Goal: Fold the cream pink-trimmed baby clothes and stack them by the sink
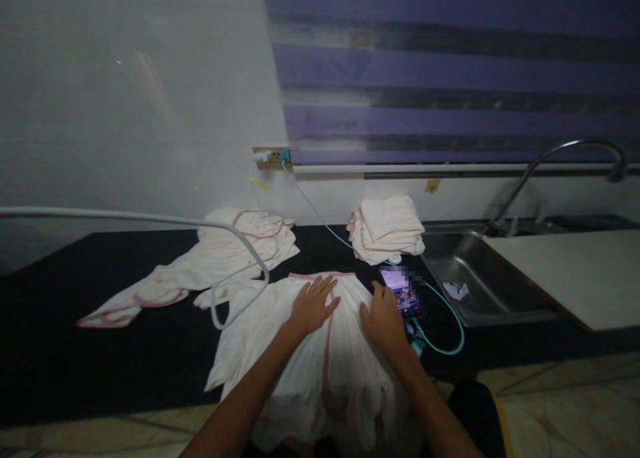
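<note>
Garment point(320, 351), pale cream with pink trim, lies flat on the dark tabletop point(125, 351), its near edge hanging over the front. Step in hand looks like smoothing the cloth ahead of a fold; next move likely calls for a grip on an edge or sleeve. Left hand point(313, 305) rests palm down, fingers spread, on the upper middle. Right hand point(383, 318) lies flat with fingers loosely together at the right edge, pinching nothing. Phone point(403, 291) sits just beside it, on its teal cable point(445, 311). Folded stack point(387, 230) behind; loose garments point(220, 258) left; sink point(480, 278) right.
</note>
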A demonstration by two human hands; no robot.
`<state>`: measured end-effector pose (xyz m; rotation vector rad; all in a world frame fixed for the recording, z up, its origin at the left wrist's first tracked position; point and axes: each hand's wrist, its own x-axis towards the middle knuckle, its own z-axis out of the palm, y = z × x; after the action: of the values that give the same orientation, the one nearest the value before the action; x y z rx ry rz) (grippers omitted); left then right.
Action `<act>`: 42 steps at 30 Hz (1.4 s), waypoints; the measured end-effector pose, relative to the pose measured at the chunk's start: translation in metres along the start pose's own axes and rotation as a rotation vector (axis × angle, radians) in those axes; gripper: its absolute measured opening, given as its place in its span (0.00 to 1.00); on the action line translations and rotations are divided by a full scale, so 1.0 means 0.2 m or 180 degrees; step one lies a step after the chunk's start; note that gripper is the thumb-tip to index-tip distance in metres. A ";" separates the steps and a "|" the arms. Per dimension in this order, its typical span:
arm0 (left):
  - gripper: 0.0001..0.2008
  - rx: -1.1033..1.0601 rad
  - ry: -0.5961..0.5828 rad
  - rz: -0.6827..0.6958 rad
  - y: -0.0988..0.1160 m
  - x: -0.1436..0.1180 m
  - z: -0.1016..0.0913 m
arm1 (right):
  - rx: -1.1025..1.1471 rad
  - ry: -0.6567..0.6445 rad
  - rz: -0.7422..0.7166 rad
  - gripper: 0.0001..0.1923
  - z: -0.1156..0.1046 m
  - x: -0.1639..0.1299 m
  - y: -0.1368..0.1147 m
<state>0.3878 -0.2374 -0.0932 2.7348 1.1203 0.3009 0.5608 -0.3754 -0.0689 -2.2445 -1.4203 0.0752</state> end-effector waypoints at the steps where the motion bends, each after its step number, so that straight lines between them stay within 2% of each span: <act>1: 0.30 0.0019 -0.0069 -0.0120 0.02 0.02 0.00 | -0.0050 -0.0111 0.0050 0.31 -0.02 -0.06 0.04; 4: 0.31 0.0185 -0.0067 -0.0477 0.15 0.10 0.00 | -0.0152 -0.0437 0.0235 0.29 -0.07 -0.20 0.13; 8: 0.27 0.0562 0.0311 -0.0614 0.35 0.21 0.05 | -0.0300 -0.0902 0.0295 0.16 -0.10 -0.28 0.20; 11: 0.29 0.0551 0.0484 -0.0694 0.41 0.25 0.10 | -0.0160 -0.0894 0.0164 0.15 -0.12 -0.28 0.21; 15: 0.37 0.0477 0.0613 -0.0818 0.36 0.26 0.17 | 0.0780 -0.0713 0.0211 0.14 -0.17 -0.26 0.23; 18: 0.38 0.0556 0.0575 -0.0866 0.32 0.29 0.20 | 0.1589 -0.0766 0.0050 0.11 -0.24 -0.26 0.24; 20: 0.38 0.0585 0.0539 -0.0875 0.30 0.32 0.19 | 0.1806 -0.0809 -0.0026 0.12 -0.29 -0.27 0.26; 22: 0.39 0.0590 0.0492 -0.0876 0.28 0.34 0.18 | 0.1814 -0.0874 0.0017 0.14 -0.35 -0.28 0.30; 24: 0.39 0.0587 0.0450 -0.0872 0.27 0.36 0.18 | 0.1725 -0.1115 0.0119 0.15 -0.41 -0.29 0.36; 26: 0.40 0.0571 0.0432 -0.0906 0.26 0.38 0.17 | 0.1516 -0.1382 0.0201 0.15 -0.48 -0.30 0.46; 28: 0.42 0.0531 0.0448 -0.0972 0.25 0.40 0.18 | 0.1271 -0.1483 0.0268 0.17 -0.57 -0.29 0.57; 33: 0.46 0.0445 0.0548 -0.1095 0.22 0.47 0.20 | 0.1239 -0.1551 0.0643 0.31 -0.81 -0.19 0.79; 38: 0.51 0.0313 0.0545 -0.1266 0.21 0.52 0.21 | 0.1485 -0.1994 0.0326 0.32 -0.95 -0.02 0.86; 42: 0.53 0.0275 0.0517 -0.1323 0.19 0.57 0.21 | 0.1402 -0.2123 0.0386 0.34 -1.02 0.06 0.91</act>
<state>0.5024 -0.1869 -0.1117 2.4959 1.7410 0.4257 0.7787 -0.5020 0.0368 -1.9965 -1.3800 1.1488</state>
